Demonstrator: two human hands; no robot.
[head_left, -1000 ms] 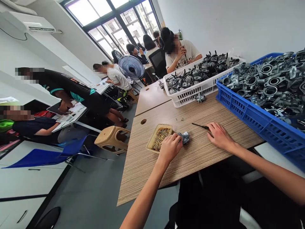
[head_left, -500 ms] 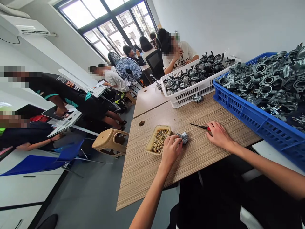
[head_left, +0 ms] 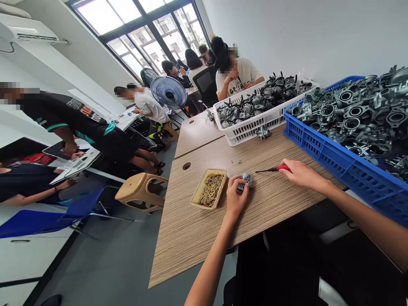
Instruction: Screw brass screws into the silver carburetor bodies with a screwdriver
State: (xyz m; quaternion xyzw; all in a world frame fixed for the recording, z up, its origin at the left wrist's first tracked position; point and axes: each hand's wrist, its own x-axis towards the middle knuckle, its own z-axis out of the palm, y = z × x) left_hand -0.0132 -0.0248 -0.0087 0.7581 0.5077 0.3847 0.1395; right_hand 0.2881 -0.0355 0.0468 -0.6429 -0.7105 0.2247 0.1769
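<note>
My left hand (head_left: 236,196) grips a small grey metal carburetor body (head_left: 245,181) that rests on the wooden table (head_left: 197,229). Just left of it lies a shallow beige tray (head_left: 196,192) filled with several small brass screws. My right hand (head_left: 301,173) is closed on a red-handled screwdriver (head_left: 273,169), whose dark shaft points left toward the metal part and sits just above the tabletop.
A blue crate (head_left: 331,157) heaped with grey metal castings stands at the right. Behind it is a white basket (head_left: 255,125) of darker assembled parts, with one loose part (head_left: 263,133) in front. Other people sit across the table and at desks on the left; a beige stool (head_left: 140,192) and a fan (head_left: 168,92) stand nearby.
My left hand has shifted its hold round the metal part. My right hand has picked the screwdriver up off the table, and its red handle now shows.
</note>
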